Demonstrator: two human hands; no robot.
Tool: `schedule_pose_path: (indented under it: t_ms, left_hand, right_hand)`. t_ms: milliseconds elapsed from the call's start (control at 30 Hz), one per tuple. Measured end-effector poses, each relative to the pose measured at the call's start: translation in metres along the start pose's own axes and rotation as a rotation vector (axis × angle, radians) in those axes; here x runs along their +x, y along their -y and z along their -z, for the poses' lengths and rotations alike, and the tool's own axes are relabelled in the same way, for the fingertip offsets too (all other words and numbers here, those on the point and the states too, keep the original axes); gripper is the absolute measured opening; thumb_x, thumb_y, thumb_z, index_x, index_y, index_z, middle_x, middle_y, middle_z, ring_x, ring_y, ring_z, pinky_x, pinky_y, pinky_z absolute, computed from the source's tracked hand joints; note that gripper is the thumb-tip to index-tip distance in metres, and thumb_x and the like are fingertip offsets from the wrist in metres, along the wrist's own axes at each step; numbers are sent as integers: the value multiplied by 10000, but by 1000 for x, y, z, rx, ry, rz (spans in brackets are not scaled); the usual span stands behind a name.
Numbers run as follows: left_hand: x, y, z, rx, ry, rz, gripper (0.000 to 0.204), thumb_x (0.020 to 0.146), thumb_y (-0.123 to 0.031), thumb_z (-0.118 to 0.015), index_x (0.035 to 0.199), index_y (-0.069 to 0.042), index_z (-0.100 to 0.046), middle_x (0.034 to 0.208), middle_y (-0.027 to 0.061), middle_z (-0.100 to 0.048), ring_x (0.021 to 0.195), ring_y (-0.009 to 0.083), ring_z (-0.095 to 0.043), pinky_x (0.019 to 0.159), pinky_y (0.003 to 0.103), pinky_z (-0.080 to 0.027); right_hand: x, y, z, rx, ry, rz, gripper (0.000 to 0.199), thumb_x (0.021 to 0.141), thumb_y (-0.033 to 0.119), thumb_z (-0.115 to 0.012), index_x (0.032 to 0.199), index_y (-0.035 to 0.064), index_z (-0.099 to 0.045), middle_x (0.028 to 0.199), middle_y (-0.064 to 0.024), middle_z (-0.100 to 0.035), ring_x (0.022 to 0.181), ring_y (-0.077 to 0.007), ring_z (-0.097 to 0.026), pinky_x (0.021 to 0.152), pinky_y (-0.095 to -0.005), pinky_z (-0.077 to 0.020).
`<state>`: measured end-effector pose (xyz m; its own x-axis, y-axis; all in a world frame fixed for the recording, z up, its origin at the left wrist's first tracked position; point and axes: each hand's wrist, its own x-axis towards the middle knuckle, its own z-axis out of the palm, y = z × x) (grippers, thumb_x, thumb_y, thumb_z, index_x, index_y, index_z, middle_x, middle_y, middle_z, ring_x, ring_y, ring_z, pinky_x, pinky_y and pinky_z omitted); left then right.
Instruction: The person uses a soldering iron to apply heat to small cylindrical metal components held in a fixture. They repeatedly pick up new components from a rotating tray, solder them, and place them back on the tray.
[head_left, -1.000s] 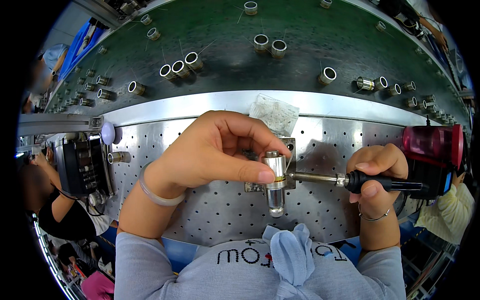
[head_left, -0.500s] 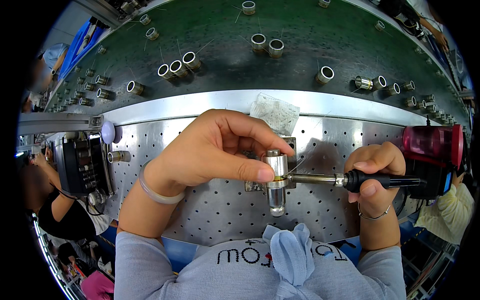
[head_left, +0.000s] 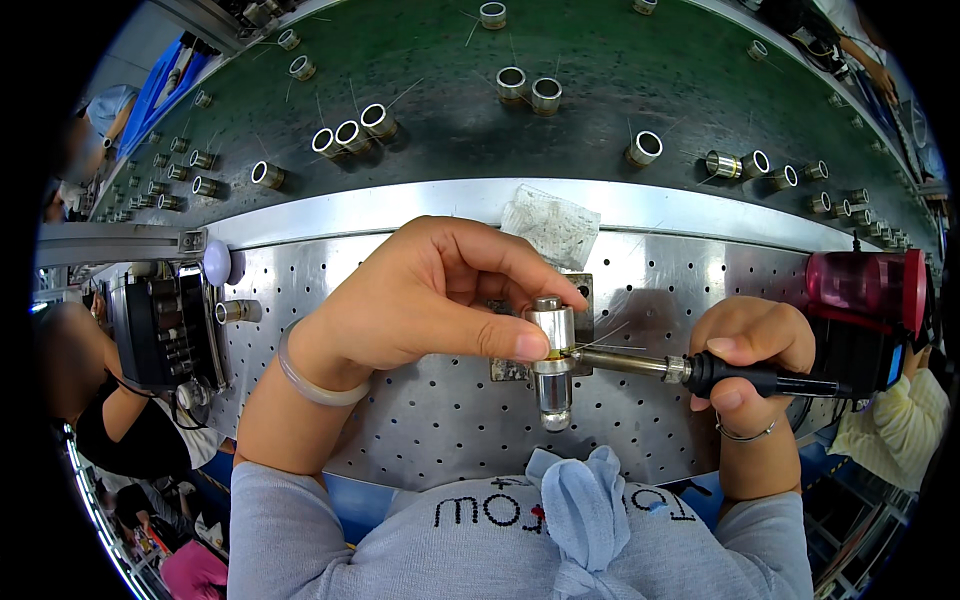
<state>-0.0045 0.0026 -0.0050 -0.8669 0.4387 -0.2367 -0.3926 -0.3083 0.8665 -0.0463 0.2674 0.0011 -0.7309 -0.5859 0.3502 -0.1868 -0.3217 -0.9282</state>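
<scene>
My left hand pinches a shiny metal ring between thumb and fingertips; the ring sits around a metal rod with a rounded near end. A thin yellowish band circles the ring's near part, and fine wires stick out to its right. Closed around the black handle of a soldering iron, my right hand keeps its tip at the band's right side. Whether the tip touches the band or the wires, I cannot tell. Behind the rod, partly covered by my fingers, is a dark metal block.
Perforated metal worktop lies beneath. Beyond its rail, a green conveyor belt carries several metal rings with wires. A crumpled white sheet lies at the rail. Left stand a loose ring and black device; right, a red translucent container.
The soldering iron's handle has dropped slightly toward me, so its shaft slants more. Rings on the belt have shifted a little to the left. My left hand stays almost still.
</scene>
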Motion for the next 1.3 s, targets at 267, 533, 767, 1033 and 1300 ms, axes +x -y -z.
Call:
schedule_pose_path:
  t_ms: [267,533,767,1033,1300]
  left_hand:
    - [-3,-6,-4,20,-27,37,380,656,5,-736,1009,83,-618,873,90,-605,811,140,-592,710,224,-501]
    - [-6,-8,-5,2,-39,66,379,666,38,-713,1026,89,-605,907,103,-609,846,154,-604,736,237,-516]
    - [-8,-8,-9,2,-57,59,385,673,36,-703,1038,92,-594,932,112,-613,880,170,-608,771,258,-516]
    - [-4,-5,-4,-40,-9,66,422,655,23,-709,1054,84,-588,984,130,-620,897,183,-612,821,286,-495]
    - [-9,-22,17,-80,-218,-191,396,712,26,-671,1095,41,-573,1000,118,-634,897,165,-613,802,270,-490]
  right_hand:
    - [2,2,1,19,81,12,306,672,-31,-723,948,-29,-591,638,-83,-574,480,-152,-530,456,-247,-391]
    - [-3,2,-2,37,-92,-56,279,644,1,-763,850,-21,-576,670,-99,-594,535,-151,-547,508,-244,-422]
    - [-3,2,-2,27,-74,-68,276,635,-10,-759,847,-17,-582,677,-94,-597,533,-150,-548,507,-248,-423]
    - [-2,4,-1,1,-156,-58,256,688,62,-748,829,0,-544,651,-93,-570,491,-124,-530,472,-227,-408]
    - [2,5,-8,41,-316,-66,323,723,207,-752,774,35,-483,576,-59,-523,399,-93,-494,403,-188,-371]
